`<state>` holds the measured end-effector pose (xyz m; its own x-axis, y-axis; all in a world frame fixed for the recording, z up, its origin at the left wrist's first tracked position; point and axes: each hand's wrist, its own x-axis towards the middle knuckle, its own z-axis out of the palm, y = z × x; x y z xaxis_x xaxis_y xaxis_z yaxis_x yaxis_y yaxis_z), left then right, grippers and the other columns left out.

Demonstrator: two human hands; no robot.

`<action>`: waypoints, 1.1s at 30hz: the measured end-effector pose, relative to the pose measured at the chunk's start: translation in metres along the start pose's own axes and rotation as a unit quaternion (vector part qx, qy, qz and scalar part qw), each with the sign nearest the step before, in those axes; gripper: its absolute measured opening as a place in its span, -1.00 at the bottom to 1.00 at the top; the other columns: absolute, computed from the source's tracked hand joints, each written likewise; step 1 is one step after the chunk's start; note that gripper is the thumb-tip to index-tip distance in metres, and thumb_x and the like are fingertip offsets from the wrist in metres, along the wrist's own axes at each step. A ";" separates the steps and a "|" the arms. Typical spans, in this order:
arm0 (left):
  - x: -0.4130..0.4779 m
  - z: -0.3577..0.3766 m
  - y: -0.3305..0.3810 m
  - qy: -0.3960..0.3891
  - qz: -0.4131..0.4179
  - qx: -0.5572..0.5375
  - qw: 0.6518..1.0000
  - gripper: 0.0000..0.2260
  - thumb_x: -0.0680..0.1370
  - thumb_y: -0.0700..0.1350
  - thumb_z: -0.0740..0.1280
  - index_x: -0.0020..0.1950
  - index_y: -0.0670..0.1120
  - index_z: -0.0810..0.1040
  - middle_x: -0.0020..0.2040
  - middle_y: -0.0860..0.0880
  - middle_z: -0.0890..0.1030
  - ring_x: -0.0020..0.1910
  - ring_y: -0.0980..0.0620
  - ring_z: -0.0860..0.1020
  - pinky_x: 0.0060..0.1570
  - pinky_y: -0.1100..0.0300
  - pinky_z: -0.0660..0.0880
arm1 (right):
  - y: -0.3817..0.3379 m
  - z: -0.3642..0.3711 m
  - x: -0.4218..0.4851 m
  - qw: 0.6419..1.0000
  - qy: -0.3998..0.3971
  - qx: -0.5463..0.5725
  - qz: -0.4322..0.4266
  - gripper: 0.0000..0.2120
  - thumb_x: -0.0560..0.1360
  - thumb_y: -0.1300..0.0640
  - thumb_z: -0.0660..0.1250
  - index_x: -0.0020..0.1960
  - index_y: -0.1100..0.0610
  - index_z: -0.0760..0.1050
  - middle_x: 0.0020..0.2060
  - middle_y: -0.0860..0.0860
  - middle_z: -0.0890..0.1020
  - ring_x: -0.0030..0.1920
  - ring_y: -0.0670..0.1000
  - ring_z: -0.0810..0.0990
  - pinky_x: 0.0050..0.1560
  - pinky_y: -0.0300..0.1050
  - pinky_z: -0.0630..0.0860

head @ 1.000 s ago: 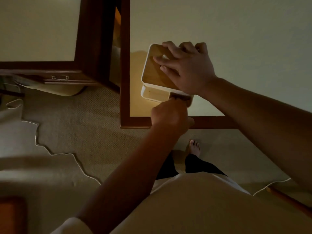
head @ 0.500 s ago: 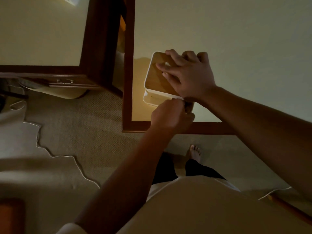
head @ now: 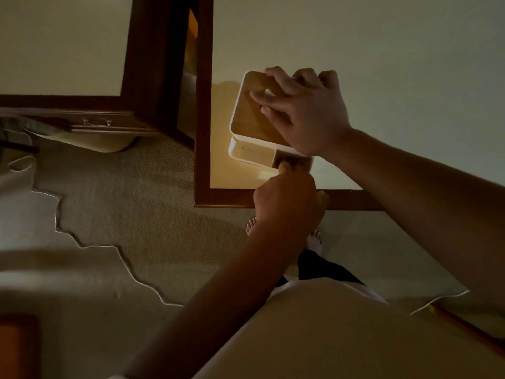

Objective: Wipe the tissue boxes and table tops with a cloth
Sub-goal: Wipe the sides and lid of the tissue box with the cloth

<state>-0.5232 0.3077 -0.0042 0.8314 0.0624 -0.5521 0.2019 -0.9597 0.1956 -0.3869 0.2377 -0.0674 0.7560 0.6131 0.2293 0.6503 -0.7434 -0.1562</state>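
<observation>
Dim table top [head: 382, 50] | right hand [head: 308, 116] grips tissue box [head: 251, 116] | left hand [head: 287, 203] holds cloth [head: 292, 161]

The tissue box [head: 254, 124] is white and rectangular with a tan wooden lid. Its near side wall shows pale below the lid's rim. A small dark cloth [head: 292, 161] lies flat against that near wall at the box's right end, touching it. The table top [head: 382, 50] under the box is pale and smooth inside a dark wooden frame, whose front left corner lies just left of and nearer than the box. A second pale, dark-framed table top [head: 62, 45] lies well to the box's left.
</observation>
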 end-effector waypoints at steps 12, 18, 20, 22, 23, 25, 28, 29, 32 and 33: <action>0.041 -0.010 -0.008 -0.051 0.066 -0.028 0.996 -0.59 0.50 0.28 0.47 0.03 -0.04 0.51 -0.07 0.03 0.53 -0.05 0.00 0.53 -0.09 0.08 0.47 | 0.001 0.003 0.002 1.000 0.005 -0.002 -0.001 -0.60 0.71 -0.22 0.04 0.47 -0.26 0.44 0.53 -0.10 0.41 0.25 0.19 0.52 0.17 0.17 0.34; 0.053 -0.018 -0.038 -0.086 0.115 -0.163 0.976 -0.58 0.49 0.01 0.54 -0.38 0.01 0.33 -0.39 0.10 0.38 -0.39 0.16 0.35 -0.36 0.28 0.26 | -0.002 0.004 0.002 1.000 0.016 0.001 0.013 -0.62 0.69 -0.20 0.08 0.44 -0.25 0.47 0.50 -0.09 0.46 0.22 0.21 0.54 0.14 0.17 0.34; 0.053 -0.019 -0.041 -0.096 0.104 -0.201 0.969 -0.65 0.49 -0.09 0.52 -0.37 -0.01 0.40 -0.40 0.10 0.42 -0.39 0.17 0.38 -0.40 0.32 0.26 | -0.004 0.004 0.002 1.000 0.021 0.001 0.019 -0.63 0.69 -0.20 0.10 0.43 -0.25 0.49 0.49 -0.09 0.47 0.21 0.20 0.55 0.14 0.17 0.34; 0.052 -0.014 -0.041 -0.076 0.095 -0.230 0.966 -0.78 0.52 -0.14 0.46 -0.30 -0.07 0.53 -0.36 0.07 0.51 -0.33 0.12 0.47 -0.32 0.24 0.31 | -0.004 0.004 0.001 1.000 0.022 0.002 0.021 -0.63 0.69 -0.20 0.09 0.43 -0.26 0.49 0.49 -0.10 0.47 0.22 0.20 0.54 0.15 0.17 0.34; 0.050 -0.012 -0.040 -0.058 0.091 -0.238 0.965 -0.81 0.57 -0.13 0.42 -0.25 -0.10 0.59 -0.34 0.05 0.54 -0.32 0.10 0.51 -0.29 0.23 0.32 | -0.004 0.004 0.001 1.000 0.022 0.002 0.022 -0.62 0.69 -0.20 0.09 0.43 -0.26 0.49 0.49 -0.10 0.46 0.23 0.19 0.54 0.15 0.17 0.35; 0.047 -0.011 -0.039 -0.047 0.078 -0.248 0.964 -0.78 0.65 -0.11 0.32 -0.15 -0.11 0.66 -0.34 0.07 0.56 -0.36 0.13 0.53 -0.29 0.25 0.36 | -0.004 0.003 0.001 1.000 0.020 0.002 0.024 -0.62 0.69 -0.20 0.09 0.44 -0.27 0.49 0.50 -0.11 0.46 0.23 0.19 0.53 0.16 0.17 0.35; 0.040 -0.019 -0.040 -0.053 0.096 -0.245 0.963 -0.80 0.62 -0.15 0.30 -0.11 -0.12 0.70 -0.34 0.09 0.58 -0.36 0.19 0.55 -0.25 0.20 0.45 | -0.003 0.004 0.001 1.000 0.019 0.007 0.020 -0.62 0.69 -0.21 0.09 0.44 -0.27 0.48 0.49 -0.11 0.46 0.23 0.19 0.53 0.15 0.17 0.35; 0.037 -0.020 -0.040 -0.046 0.104 -0.225 0.968 -0.82 0.60 -0.11 0.31 -0.08 -0.10 0.71 -0.27 0.08 0.64 -0.27 0.19 0.59 -0.18 0.17 0.49 | -0.003 0.004 0.001 1.000 0.020 0.005 0.020 -0.63 0.69 -0.21 0.09 0.44 -0.27 0.48 0.49 -0.11 0.46 0.22 0.19 0.53 0.15 0.16 0.34; 0.027 -0.022 -0.035 -0.047 0.093 -0.096 0.990 -0.64 0.56 -0.01 0.32 0.36 0.03 0.57 0.19 -0.02 0.67 0.16 -0.08 0.64 0.02 0.02 0.55 | -0.001 0.004 0.001 1.000 0.017 0.006 0.012 -0.62 0.70 -0.21 0.08 0.45 -0.26 0.47 0.50 -0.11 0.45 0.23 0.19 0.53 0.15 0.16 0.33; 0.023 -0.020 -0.031 -0.051 0.087 -0.050 0.994 -0.56 0.58 -0.02 0.33 0.48 0.06 0.45 0.27 -0.05 0.62 0.21 -0.14 0.61 -0.02 0.03 0.49 | -0.001 0.003 0.001 1.000 0.014 0.005 0.010 -0.61 0.70 -0.22 0.07 0.46 -0.26 0.46 0.51 -0.11 0.44 0.24 0.18 0.53 0.16 0.16 0.33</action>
<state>-0.4996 0.3447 -0.0069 0.8022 -0.1350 -0.5816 0.1141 -0.9215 0.3713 -0.3870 0.2399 -0.0704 0.7663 0.5903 0.2536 0.6361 -0.7526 -0.1703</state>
